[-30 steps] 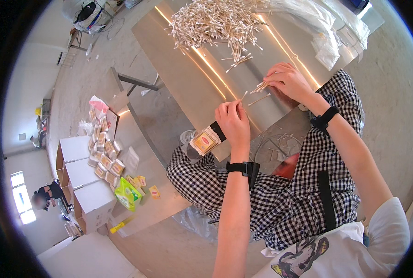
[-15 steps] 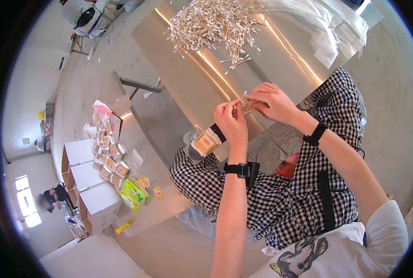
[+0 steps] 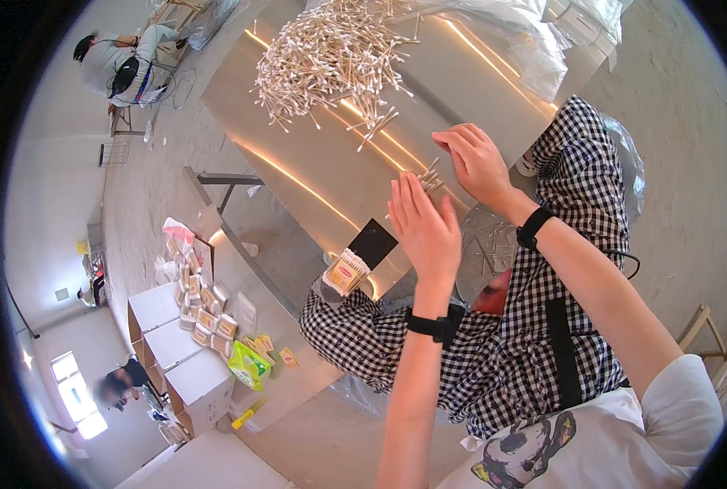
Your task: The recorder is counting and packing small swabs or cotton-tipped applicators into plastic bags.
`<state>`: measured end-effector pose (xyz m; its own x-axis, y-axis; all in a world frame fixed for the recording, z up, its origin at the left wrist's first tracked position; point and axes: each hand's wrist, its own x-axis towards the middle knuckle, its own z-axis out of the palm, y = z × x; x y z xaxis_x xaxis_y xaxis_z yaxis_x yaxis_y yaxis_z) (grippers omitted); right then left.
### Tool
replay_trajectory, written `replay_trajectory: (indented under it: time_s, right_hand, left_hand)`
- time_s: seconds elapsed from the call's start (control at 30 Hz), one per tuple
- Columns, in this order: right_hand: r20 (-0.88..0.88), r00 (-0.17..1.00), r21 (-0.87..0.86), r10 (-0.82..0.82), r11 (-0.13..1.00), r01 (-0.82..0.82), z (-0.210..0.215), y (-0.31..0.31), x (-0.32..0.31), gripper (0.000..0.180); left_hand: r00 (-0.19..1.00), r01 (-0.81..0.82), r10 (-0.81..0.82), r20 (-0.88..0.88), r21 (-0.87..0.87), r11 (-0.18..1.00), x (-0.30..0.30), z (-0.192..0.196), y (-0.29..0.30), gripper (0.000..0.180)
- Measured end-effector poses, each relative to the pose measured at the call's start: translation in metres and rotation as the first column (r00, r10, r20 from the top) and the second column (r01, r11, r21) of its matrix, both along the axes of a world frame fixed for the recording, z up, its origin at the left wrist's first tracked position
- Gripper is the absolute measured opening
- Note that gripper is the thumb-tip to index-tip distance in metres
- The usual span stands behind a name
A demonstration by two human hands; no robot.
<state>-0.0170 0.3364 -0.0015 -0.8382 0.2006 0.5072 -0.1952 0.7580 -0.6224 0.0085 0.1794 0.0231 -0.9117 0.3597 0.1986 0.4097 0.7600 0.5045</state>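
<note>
My left hand [image 3: 425,232] is held flat with its fingers stretched out, over the near edge of the metal table. Just beyond its fingertips lies a small bundle of cotton swabs [image 3: 431,181], partly hidden by that hand. My right hand [image 3: 478,163] is on the bundle's other side, apart from it, fingers extended and side by side, with nothing visible in them. Left of my left hand, a pack of cotton swabs [image 3: 347,270] with a yellow-and-red label rests by a black flat piece [image 3: 373,243] at the table edge. A big heap of loose cotton swabs [image 3: 323,61] covers the far part.
The shiny metal table [image 3: 298,171] spans the middle. On a lower surface at left are several filled swab packs [image 3: 204,310], a green packet [image 3: 249,367] and white cartons [image 3: 168,334]. Clear plastic bags [image 3: 539,69] lie far right. Another person [image 3: 127,69] sits at upper left.
Both hands have opened and moved apart, letting go of the swab bundle they were gripping. The view has shifted, so the table and heap appear further left.
</note>
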Motion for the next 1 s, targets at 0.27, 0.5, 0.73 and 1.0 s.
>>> replay_trajectory:
  time_s: [0.27, 0.5, 0.73, 1.0]
  right_hand:
    - [0.023, 1.0, 0.038, -0.01, 0.999, 0.009, -0.003, -0.001, 0.002, 0.027]
    - [0.048, 0.999, 0.02, 0.008, 1.0, -0.009, 0.001, -0.003, 0.004, 0.029]
    - [0.051, 0.999, 0.047, -0.001, 0.999, -0.001, 0.001, -0.002, 0.002, 0.028]
    - [0.071, 0.997, 0.049, -0.004, 0.999, 0.001, 0.002, -0.003, 0.003, 0.029]
  left_hand:
    - [0.992, -0.105, 0.076, -0.099, -0.331, 0.938, -0.022, -0.018, 0.015, 0.09]
    - [0.992, -0.115, 0.088, -0.09, -0.372, 0.921, -0.018, -0.018, 0.014, 0.093]
    - [0.995, -0.097, 0.094, -0.024, -0.297, 0.95, 0.021, -0.018, 0.019, 0.094]
    - [0.99, -0.126, 0.104, -0.097, -0.261, 0.957, -0.029, -0.014, -0.001, 0.092]
